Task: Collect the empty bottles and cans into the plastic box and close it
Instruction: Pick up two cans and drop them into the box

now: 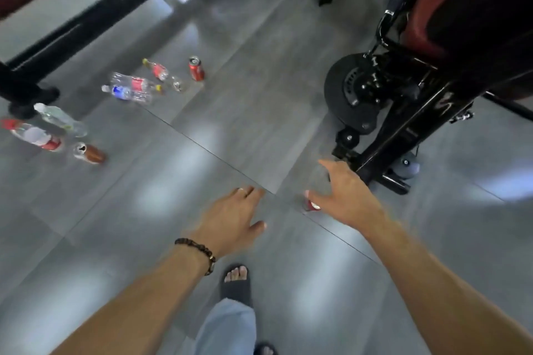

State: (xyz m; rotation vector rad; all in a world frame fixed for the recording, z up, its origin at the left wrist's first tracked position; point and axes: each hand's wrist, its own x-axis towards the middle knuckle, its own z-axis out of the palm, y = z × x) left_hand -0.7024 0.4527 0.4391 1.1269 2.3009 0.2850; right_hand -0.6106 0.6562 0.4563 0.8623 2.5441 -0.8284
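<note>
Red can (pixel 312 204) on the grey floor (pixel 259 112), partly hidden under the right hand (pixel 343 196), fingers spread above it, contact unclear. Left hand (pixel 233 219) open, holding nothing. Bottles (pixel 129 89) and cans (pixel 196 68) scattered far left, near the black frame (pixel 72 29). Exercise bike (pixel 403 89) at right.

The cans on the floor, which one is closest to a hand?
The red can just under the right hand. The other cans lie far off to the left.
</note>
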